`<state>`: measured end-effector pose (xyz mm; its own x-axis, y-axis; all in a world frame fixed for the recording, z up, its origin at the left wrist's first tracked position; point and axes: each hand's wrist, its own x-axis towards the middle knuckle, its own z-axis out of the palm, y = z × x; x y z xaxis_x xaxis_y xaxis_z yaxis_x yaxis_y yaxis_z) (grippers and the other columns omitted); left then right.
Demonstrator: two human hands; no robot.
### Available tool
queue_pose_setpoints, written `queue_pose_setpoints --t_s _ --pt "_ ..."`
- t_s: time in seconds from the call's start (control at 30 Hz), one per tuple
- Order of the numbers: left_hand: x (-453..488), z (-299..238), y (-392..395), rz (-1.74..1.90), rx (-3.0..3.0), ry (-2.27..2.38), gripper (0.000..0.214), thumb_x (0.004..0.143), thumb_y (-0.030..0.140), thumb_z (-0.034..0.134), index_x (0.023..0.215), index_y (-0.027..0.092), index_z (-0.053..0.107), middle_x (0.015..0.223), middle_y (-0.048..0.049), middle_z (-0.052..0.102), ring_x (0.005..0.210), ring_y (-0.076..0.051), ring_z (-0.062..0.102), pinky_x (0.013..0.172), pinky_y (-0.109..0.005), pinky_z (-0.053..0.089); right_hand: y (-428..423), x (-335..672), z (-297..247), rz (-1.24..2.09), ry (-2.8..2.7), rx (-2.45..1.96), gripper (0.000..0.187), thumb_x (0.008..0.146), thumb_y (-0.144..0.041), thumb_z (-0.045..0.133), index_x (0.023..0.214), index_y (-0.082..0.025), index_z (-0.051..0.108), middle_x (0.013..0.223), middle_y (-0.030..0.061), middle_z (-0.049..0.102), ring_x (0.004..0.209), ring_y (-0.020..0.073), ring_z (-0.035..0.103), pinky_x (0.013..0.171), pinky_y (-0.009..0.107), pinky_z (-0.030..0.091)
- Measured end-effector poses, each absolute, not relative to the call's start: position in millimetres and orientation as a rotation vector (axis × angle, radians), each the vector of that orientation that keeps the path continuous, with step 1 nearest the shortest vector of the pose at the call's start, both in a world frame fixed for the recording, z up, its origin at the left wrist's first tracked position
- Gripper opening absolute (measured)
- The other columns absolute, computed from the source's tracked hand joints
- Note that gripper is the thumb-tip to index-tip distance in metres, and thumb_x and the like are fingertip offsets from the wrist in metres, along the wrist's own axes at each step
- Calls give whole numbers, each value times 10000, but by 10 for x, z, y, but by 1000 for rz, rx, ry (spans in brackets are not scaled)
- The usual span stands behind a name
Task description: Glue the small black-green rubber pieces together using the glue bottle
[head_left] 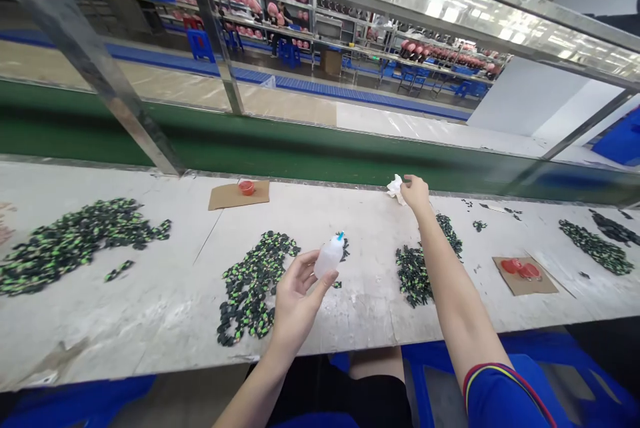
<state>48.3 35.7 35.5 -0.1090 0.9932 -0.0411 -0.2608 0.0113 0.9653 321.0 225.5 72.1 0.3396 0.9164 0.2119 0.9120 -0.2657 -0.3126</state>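
Observation:
My left hand [299, 291] is closed around a small translucent squeeze bottle [329, 257] with a blue tip, held tilted above the table. Stretched out to the table's far side, my right hand [416, 193] pinches a crumpled white tissue [396, 189]; some of its fingertips are hidden. To the left of the bottle lies a pile of small black and green pieces [257, 281]. Another pile of such pieces [414, 275] is partly covered by my right forearm. A few loose dark pieces [345, 247] rest just behind the bottle.
A red cup [246, 187] stands on cardboard [220, 198] at the back left. Two red cups [529, 271] sit on more cardboard [523, 288] at right. Further piles [80, 238] lie at left and right. A metal post [125, 101] and a green wall [300, 148] border the table.

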Motion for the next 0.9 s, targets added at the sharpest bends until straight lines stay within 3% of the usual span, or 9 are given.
queue_pose_setpoints --t_s 0.13,0.3,0.57,0.8,0.9 --pt "472 423 365 1302 854 998 503 693 561 714 970 148 640 1016 -116 705 920 -251 691 850 -354 549 2200 3264 790 -34 -1694 -2237 419 894 -196 406 1291 -165 538 1129 99 682 1057 214 610 891 282 427" --pt "503 446 325 1222 787 945 541 696 578 711 1011 142 659 1064 -125 700 933 -245 684 856 -336 543 2239 3361 594 -21 -1760 -2389 326 774 -103 543 1081 -84 652 995 164 697 1025 285 607 980 398 339" --pt "479 446 258 1194 719 851 582 645 548 774 1048 140 674 1082 -134 694 945 -241 674 918 -349 513 2144 3496 359 -106 -1829 -2401 213 799 -140 507 875 -85 698 839 178 697 923 292 603 923 407 377" --pt "458 540 221 1062 577 678 521 729 573 700 1007 133 709 956 -110 707 789 -183 672 780 -288 555 1903 3637 523 -168 -1981 -2215 269 766 -63 473 906 -73 702 767 178 687 1062 322 539 923 420 401" --pt "427 537 214 984 553 579 563 764 617 633 1039 131 706 851 -97 697 687 -164 649 708 -298 566 1730 3594 692 -198 -1985 -2159 294 763 -69 484 971 -62 691 871 200 686 1115 348 503 958 490 366"
